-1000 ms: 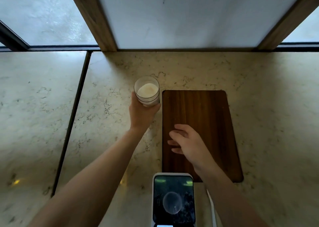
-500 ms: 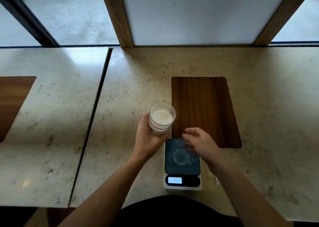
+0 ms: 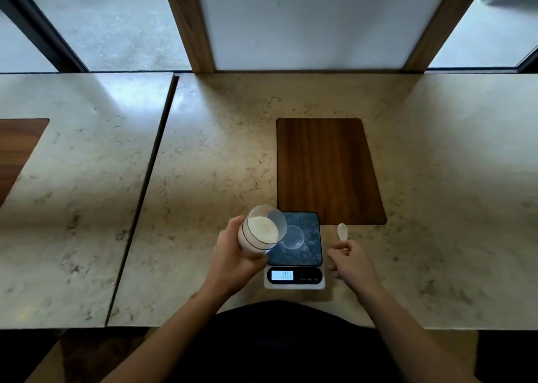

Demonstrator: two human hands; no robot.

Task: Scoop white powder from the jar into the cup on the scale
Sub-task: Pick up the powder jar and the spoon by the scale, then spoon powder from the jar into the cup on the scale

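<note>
My left hand (image 3: 233,254) grips a clear jar (image 3: 260,231) of white powder, lifted and tilted to the right over the left edge of the scale (image 3: 294,250). A small clear cup (image 3: 292,238) stands on the scale's dark platform, partly behind the jar's rim. The lit display (image 3: 281,275) reads zero. My right hand (image 3: 350,262) is just right of the scale and holds a small white spoon (image 3: 342,232) by its handle, bowl pointing away from me.
A dark wooden board (image 3: 326,170) lies on the marble counter (image 3: 221,155) right behind the scale. A seam (image 3: 145,184) splits the counter on the left, with another wooden inset (image 3: 14,155) at far left. Windows and wooden posts stand behind.
My left hand has drawn the jar closer and tilted it over the scale's left edge. My right hand left the platform, moved right and now holds the white spoon.
</note>
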